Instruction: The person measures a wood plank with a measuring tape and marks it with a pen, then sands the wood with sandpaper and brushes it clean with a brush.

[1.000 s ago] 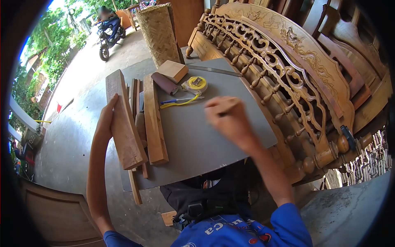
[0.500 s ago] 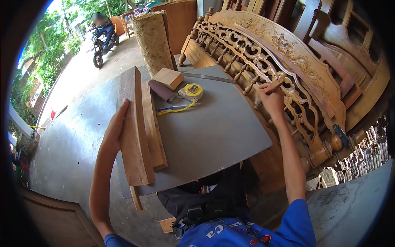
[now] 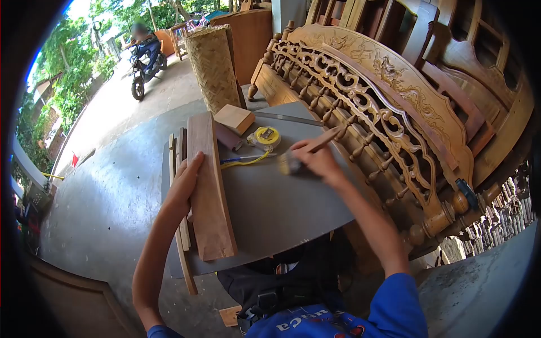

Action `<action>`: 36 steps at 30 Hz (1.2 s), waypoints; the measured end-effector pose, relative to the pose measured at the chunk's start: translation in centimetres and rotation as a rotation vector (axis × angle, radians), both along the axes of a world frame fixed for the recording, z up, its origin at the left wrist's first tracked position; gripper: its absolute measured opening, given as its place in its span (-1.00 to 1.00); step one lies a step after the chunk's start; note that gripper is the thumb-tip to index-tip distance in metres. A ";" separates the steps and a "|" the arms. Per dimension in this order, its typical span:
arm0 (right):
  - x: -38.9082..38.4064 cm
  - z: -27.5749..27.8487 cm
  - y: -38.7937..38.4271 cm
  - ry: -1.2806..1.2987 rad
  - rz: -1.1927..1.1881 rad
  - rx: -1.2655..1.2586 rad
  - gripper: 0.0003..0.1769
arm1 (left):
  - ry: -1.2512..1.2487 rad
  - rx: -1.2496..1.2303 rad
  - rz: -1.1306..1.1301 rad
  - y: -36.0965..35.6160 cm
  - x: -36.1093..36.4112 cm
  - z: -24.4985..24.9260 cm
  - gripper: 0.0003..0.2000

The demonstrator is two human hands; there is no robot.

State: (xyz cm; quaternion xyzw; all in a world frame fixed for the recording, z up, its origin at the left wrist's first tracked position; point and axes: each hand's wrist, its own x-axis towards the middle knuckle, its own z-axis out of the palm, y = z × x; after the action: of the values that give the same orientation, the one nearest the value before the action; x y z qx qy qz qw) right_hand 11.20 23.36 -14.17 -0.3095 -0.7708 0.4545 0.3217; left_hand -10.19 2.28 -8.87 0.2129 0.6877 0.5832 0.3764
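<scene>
My left hand (image 3: 187,181) is closed around the left edge of a brown wooden plank (image 3: 211,197), which stands over the grey tabletop (image 3: 270,208). Narrower wooden strips (image 3: 183,234) lie along the plank's left side, partly behind my hand and forearm. My right hand (image 3: 318,160) grips a paintbrush (image 3: 290,163) by its wooden handle, bristles pointing left above the tabletop, apart from the plank. Between the two hands, toward the back, are a yellow tape measure (image 3: 265,137) with a yellow strap and a blue pen (image 3: 232,160).
A wood block (image 3: 234,118), a roll of maroon sandpaper (image 3: 227,137) and a metal ruler (image 3: 287,118) lie at the table's back. Carved bed panels (image 3: 389,96) lean at the right. Behind stands a rolled woven mat (image 3: 211,67). A person sits on a motorbike (image 3: 141,73) outside.
The plank has shifted right with my left hand, and the strips now show on its left. My right hand has brought the brush left and down, from beside the carved panel to above the tabletop.
</scene>
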 end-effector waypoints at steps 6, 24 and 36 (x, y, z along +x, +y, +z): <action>8.3 5.5 1.5 -0.112 -0.403 0.362 -0.88 | 0.045 -0.031 -0.017 0.7 1.2 0.4 -0.52; 13.1 6.9 -8.3 0.028 -0.230 0.150 -0.83 | 0.060 -0.050 0.033 0.6 1.6 0.9 -0.56; 17.8 2.0 -8.2 0.107 -0.488 -0.073 -0.84 | 0.113 -0.021 -0.363 5.0 7.2 5.3 -0.20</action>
State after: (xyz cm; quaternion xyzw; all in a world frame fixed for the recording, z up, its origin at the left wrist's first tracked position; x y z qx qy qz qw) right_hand 29.05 15.17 -12.21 -0.4731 -0.6383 0.4065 0.4511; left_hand -3.00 7.30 -3.56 0.3620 0.6642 0.4855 0.4383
